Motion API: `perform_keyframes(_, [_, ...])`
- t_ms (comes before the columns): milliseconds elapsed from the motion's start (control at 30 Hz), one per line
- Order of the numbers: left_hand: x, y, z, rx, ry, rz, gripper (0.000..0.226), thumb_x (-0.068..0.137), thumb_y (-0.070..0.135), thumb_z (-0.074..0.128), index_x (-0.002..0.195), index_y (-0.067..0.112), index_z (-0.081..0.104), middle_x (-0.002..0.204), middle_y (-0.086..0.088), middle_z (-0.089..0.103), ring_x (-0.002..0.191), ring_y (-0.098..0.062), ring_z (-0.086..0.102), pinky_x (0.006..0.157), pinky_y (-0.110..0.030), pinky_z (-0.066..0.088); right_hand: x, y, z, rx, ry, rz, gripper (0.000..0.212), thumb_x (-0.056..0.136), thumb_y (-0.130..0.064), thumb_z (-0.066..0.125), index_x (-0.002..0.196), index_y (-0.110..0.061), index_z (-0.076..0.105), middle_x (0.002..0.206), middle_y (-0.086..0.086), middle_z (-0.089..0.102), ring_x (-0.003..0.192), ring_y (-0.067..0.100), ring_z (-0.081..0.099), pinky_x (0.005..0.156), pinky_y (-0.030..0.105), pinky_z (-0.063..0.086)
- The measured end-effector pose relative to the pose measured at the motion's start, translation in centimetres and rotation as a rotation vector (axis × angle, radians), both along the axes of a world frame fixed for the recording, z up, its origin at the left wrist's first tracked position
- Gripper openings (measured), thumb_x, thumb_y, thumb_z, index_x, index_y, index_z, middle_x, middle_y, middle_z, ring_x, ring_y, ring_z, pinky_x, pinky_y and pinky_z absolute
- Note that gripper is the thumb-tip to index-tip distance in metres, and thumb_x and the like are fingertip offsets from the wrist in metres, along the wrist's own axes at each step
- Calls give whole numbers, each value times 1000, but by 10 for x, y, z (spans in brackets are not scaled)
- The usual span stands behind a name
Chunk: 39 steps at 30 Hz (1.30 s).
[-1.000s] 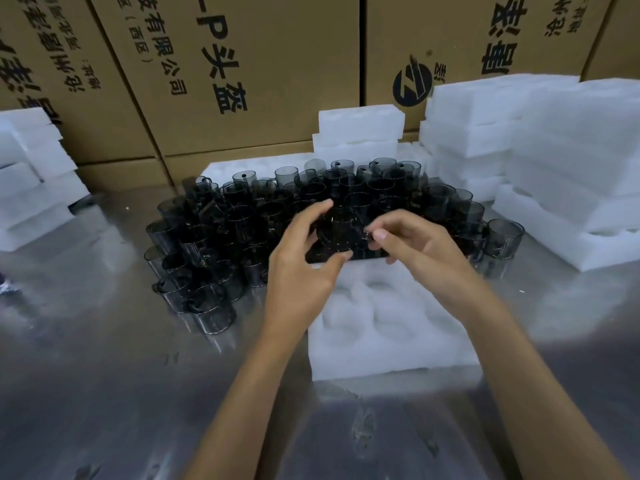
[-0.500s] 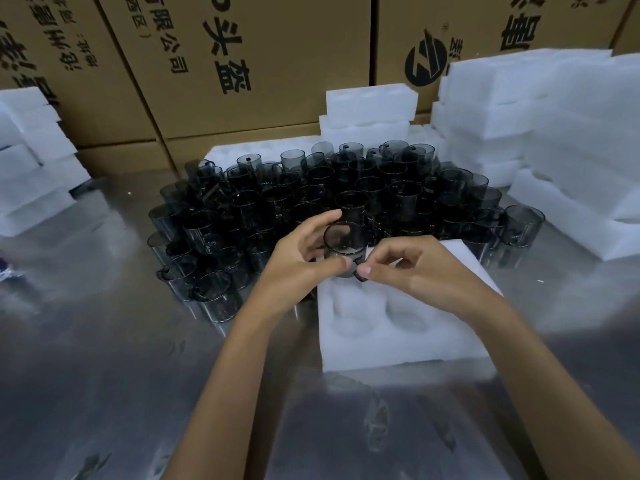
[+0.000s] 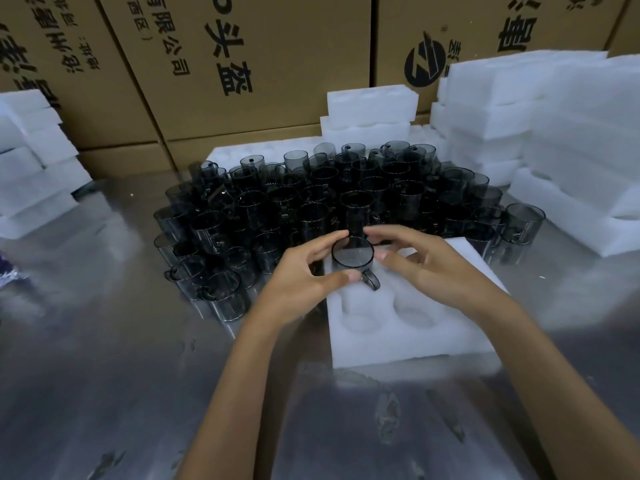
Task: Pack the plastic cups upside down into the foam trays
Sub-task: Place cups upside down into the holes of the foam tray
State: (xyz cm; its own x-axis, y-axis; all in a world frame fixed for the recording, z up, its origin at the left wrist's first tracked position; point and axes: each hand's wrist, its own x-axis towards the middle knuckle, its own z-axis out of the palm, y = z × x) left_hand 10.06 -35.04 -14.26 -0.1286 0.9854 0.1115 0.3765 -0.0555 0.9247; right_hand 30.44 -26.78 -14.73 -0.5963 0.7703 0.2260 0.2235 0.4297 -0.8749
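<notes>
A smoky grey plastic cup (image 3: 353,253) with a side handle sits bottom-up over the far left pocket of a white foam tray (image 3: 408,341). My left hand (image 3: 301,285) grips its left side, thumb near the handle. My right hand (image 3: 426,265) holds its right side with the fingertips. The two near pockets of the tray are bare foam. A dense crowd of several more grey cups (image 3: 311,202) stands upright on the metal table just beyond the tray.
Stacks of white foam trays (image 3: 540,109) rise at the right, another stack (image 3: 31,161) at the left, and a few (image 3: 370,112) behind the cups. Brown cardboard boxes (image 3: 242,64) form a wall at the back. The shiny metal table (image 3: 104,358) lies around the tray.
Both hands have brought the cup down from above the crowd of cups onto the far left pocket of the tray, and it is now turned bottom-up.
</notes>
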Motion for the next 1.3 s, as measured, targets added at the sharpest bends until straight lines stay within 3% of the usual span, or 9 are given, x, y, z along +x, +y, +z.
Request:
perform_keyframes(133, [-3, -2, -1, -23, 85, 5, 63, 81, 35, 79, 139, 32, 56, 137, 19, 59, 130, 9, 47, 116, -32, 37, -3, 0, -6, 114, -127, -38, 25, 96, -31, 65, 114, -48, 64, 113, -24, 66, 103, -2, 56, 80, 12, 38])
perform_keyframes(300, [-3, -1, -4, -27, 127, -4, 48, 95, 31, 64, 142, 28, 54, 139, 16, 58, 130, 4, 48, 116, -32, 37, -3, 0, -7, 140, -152, -44, 36, 95, -36, 65, 131, -38, 64, 120, -24, 64, 106, 0, 56, 81, 13, 38])
perform_keyframes(533, [-2, 5, -9, 22, 336, 7, 44, 93, 30, 68, 136, 28, 60, 142, 18, 52, 137, 3, 35, 117, -29, 31, -5, 2, -11, 183, -198, -60, 34, 91, -25, 73, 124, -26, 70, 116, -17, 55, 102, 9, 53, 76, 8, 34])
perform_keyframes(667, [-2, 7, -14, 123, 391, 40, 40, 90, 29, 72, 129, 29, 66, 137, 26, 49, 129, 8, 34, 105, -13, 28, -7, 4, -15, 195, -209, -68, 33, 90, -25, 74, 123, -26, 70, 111, -20, 52, 100, 8, 52, 74, 6, 35])
perform_keyframes(767, [6, 8, -20, 293, 393, 199, 41, 84, 23, 75, 124, 28, 68, 121, 15, 48, 115, 2, 38, 96, -2, 27, -7, 5, -18, 183, -182, -73, 33, 90, -26, 74, 123, -26, 71, 110, -21, 52, 97, 4, 53, 73, 7, 37])
perform_keyframes(867, [11, 15, -24, 408, 452, 429, 51, 82, 20, 63, 132, 24, 61, 118, 8, 42, 108, -8, 37, 97, -10, 30, -8, 4, -19, 189, -181, -86, 33, 90, -27, 74, 122, -27, 71, 111, -20, 52, 93, 5, 54, 71, 9, 37])
perform_keyframes(1000, [1, 31, -27, 310, 472, 586, 50, 90, 22, 66, 139, 26, 56, 125, -5, 41, 111, -12, 30, 97, -29, 37, -8, 2, -17, 167, -176, -97, 32, 90, -27, 74, 121, -28, 71, 110, -19, 53, 87, 6, 55, 70, 12, 37])
perform_keyframes(1167, [-4, 33, -26, 313, 386, 596, 24, 88, 34, 73, 108, 23, 65, 117, 4, 56, 108, -11, 37, 91, -33, 45, -9, 3, -11, 84, -145, -84, 26, 89, -24, 75, 114, -28, 74, 110, -17, 55, 81, 2, 55, 74, 11, 38])
perform_keyframes(1300, [-3, 24, -19, 388, 312, 557, 18, 84, 24, 78, 94, 22, 64, 118, 10, 58, 113, -18, 52, 94, -42, 48, -23, 13, 9, 25, -53, -133, 24, 93, -17, 70, 115, -26, 71, 104, -5, 62, 75, 7, 54, 75, 16, 49])
